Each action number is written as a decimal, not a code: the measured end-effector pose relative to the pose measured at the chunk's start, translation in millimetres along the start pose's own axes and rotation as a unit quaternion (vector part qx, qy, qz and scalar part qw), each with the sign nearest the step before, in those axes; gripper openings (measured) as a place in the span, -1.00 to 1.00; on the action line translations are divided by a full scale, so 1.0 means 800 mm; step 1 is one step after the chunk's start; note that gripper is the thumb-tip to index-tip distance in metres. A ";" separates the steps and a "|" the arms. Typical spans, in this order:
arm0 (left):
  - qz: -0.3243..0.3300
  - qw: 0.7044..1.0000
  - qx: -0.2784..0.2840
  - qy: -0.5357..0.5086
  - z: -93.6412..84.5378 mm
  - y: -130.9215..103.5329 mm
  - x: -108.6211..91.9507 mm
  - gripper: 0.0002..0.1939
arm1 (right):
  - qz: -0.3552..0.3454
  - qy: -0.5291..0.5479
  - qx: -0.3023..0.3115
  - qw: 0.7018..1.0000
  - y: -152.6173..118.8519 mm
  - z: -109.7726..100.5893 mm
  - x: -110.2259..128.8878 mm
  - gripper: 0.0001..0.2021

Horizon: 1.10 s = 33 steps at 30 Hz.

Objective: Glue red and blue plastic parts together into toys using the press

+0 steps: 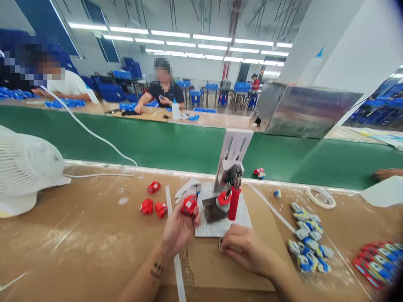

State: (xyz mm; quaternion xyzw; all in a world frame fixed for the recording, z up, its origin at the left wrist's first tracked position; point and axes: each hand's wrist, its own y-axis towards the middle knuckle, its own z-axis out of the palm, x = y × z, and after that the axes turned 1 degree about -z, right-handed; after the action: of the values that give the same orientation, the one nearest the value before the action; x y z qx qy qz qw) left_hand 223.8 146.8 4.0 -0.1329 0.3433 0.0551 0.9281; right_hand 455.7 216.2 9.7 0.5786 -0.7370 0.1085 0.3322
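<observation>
My left hand [181,224] is closed around a small red toy car body [189,205], held up at the left side of a hand press. My right hand [244,248] rests low in front of the press, its fingers pinched at the edge of a small round, ring-like piece [221,244] that they partly cover. The press has a red handle [234,203], an upright slotted metal bracket [234,147] and a pale base plate [208,228]. Another red part [223,199] sits under its clamp, partly behind the handle.
Several red parts [154,187] lie on the left, near a white fan [28,167]. To the right are blue-and-grey parts [310,239], a tape roll [320,197] and rows of red-and-blue pieces [378,262]. A green conveyor belt [176,142] runs behind; co-workers sit beyond it.
</observation>
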 end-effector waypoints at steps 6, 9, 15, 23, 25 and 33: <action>0.006 0.999 0.004 -0.032 0.001 -0.004 0.001 -0.64 | -0.024 0.006 -0.030 0.999 0.000 0.010 -0.012 -0.85; -0.011 0.999 -0.033 -0.025 0.006 -0.005 -0.002 -0.54 | -0.032 0.021 -0.035 0.999 0.001 0.010 -0.014 -0.84; -0.018 0.997 -0.068 -0.022 0.009 -0.002 -0.004 -0.68 | -0.018 0.045 -0.059 0.997 0.001 0.010 -0.020 -0.85; -0.004 1.000 -0.008 -0.001 0.005 -0.008 -0.006 -0.54 | 0.068 0.105 -0.092 0.988 -0.005 -0.004 -0.027 -0.95; -0.006 1.000 0.002 0.015 0.004 -0.009 -0.007 -0.53 | 0.083 0.126 -0.100 0.984 -0.007 -0.008 -0.028 -0.95; 0.039 0.996 -0.002 0.081 -0.005 -0.006 0.001 -0.44 | 0.116 0.177 -0.100 0.972 -0.009 -0.013 -0.030 -0.94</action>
State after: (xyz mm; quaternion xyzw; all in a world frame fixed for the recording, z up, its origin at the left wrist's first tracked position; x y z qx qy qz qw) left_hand 222.8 141.0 1.2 -0.1258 0.4225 0.0806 0.8939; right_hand 469.1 238.1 1.5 0.4246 -0.7359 0.1725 0.4984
